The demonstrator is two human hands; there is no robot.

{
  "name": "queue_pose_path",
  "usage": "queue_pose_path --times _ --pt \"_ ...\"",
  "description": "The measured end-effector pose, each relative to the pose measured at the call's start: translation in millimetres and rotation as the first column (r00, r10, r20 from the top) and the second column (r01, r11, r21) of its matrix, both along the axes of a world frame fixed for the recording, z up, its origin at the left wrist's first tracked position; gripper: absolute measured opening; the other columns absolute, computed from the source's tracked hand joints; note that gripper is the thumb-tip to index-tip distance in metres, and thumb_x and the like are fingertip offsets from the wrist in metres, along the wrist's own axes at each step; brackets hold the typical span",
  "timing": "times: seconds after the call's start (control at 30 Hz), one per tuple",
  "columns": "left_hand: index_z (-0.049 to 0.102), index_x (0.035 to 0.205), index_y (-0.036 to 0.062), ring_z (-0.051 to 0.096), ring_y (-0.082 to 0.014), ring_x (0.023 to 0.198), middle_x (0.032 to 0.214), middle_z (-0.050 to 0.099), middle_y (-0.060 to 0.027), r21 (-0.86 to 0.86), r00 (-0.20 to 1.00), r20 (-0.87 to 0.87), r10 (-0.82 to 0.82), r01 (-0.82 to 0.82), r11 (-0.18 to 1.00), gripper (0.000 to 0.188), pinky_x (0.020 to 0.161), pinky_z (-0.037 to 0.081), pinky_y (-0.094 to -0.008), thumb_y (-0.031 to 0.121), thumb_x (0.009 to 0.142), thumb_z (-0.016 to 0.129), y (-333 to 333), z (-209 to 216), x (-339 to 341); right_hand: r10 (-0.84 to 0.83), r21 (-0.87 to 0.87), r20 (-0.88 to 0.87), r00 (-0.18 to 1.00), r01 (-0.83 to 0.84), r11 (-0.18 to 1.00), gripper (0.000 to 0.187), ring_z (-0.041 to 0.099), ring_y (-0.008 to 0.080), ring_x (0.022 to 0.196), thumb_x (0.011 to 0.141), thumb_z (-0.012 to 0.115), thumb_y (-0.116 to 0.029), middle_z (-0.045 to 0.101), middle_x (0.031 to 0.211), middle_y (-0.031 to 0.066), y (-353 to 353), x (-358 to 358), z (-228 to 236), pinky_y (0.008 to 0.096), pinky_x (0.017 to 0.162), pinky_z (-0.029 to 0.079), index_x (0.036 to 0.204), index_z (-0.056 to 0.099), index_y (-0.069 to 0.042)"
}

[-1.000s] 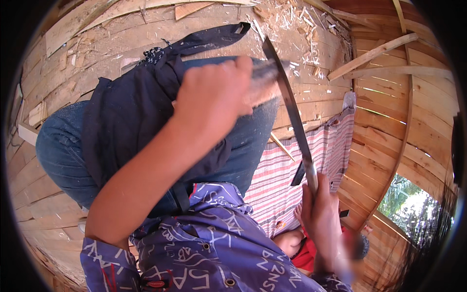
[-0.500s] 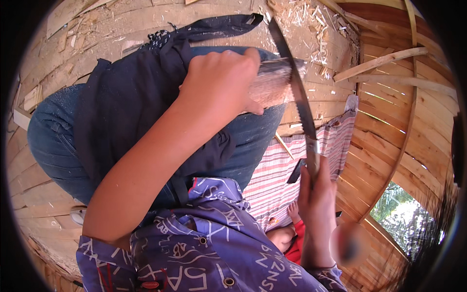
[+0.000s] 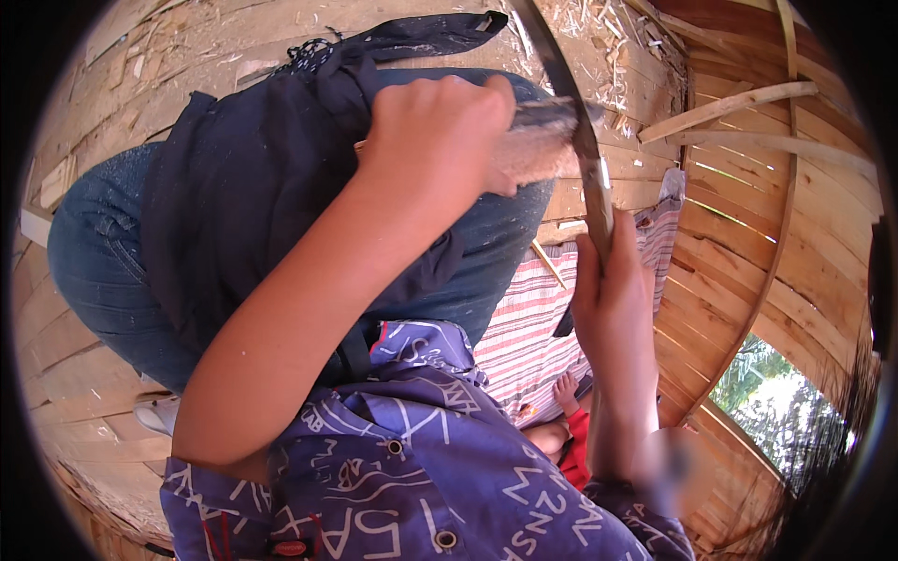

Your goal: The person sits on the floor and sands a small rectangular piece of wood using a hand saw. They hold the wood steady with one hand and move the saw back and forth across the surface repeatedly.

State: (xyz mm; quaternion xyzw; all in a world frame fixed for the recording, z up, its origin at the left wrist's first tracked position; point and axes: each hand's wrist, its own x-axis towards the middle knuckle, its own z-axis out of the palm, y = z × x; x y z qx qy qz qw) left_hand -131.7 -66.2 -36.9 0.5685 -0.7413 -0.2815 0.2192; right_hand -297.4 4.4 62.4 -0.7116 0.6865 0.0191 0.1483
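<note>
My left hand [image 3: 438, 129] is wrapped over a short rough block of wood [image 3: 535, 154] with a dark upper edge, pressing it against my jean-covered leg [image 3: 505, 252]. The block's right end sticks out past my fingers. Across that end lies the toothed blade of a handsaw [image 3: 554, 65], its tip running beyond the upper picture edge. My right hand [image 3: 613, 280] is closed round the saw's handle, just below the block. Whether the teeth have cut into the wood cannot be made out. A dark cloth [image 3: 243, 206] is draped over my lap.
Wood chips [image 3: 613, 56] litter the plank floor ahead. On my right lies a striped cloth [image 3: 524, 327], with a thin stick on it. Another person in red [image 3: 575, 449] is close beside my right forearm. A plank wall [image 3: 720, 224] with leaning poles [image 3: 730, 112] stands farther right.
My right hand has pushed the saw forward and away from me, bringing the handle close to the block. My left hand still grips the block, in nearly the same place.
</note>
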Motion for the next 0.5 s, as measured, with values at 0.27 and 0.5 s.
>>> queue_pose_path --times 0.27,0.5 --pt "0.056 0.108 0.0054 0.064 -0.0308 0.094 0.097 0.064 -0.0132 -0.085 0.995 0.096 0.014 -0.006 0.996 0.071 0.077 0.047 -0.0439 0.041 0.056 0.087 -1.7 1.7 -1.1 0.014 -0.083 0.048 0.999 -0.010 0.997 0.020 0.058 0.0470 0.060 0.094 0.052 -0.005 0.055 0.059 0.0261 2.2 3.6 -18.6 0.0526 0.048 0.040 0.110 0.042 0.000" --pt "0.047 0.131 0.0011 0.054 -0.0291 0.108 0.113 0.055 -0.0134 -0.208 0.969 0.138 0.207 -0.176 0.962 0.095 0.086 0.039 -0.0434 0.053 0.060 0.082 14.1 -22.2 -7.7 0.016 -0.054 0.073 0.997 -0.012 0.998 0.014 0.058 0.0499 0.065 0.094 0.052 -0.007 0.057 0.063 0.0296 -27.6 7.9 -37.0 0.0573 0.053 0.040 0.102 0.042 -0.001"
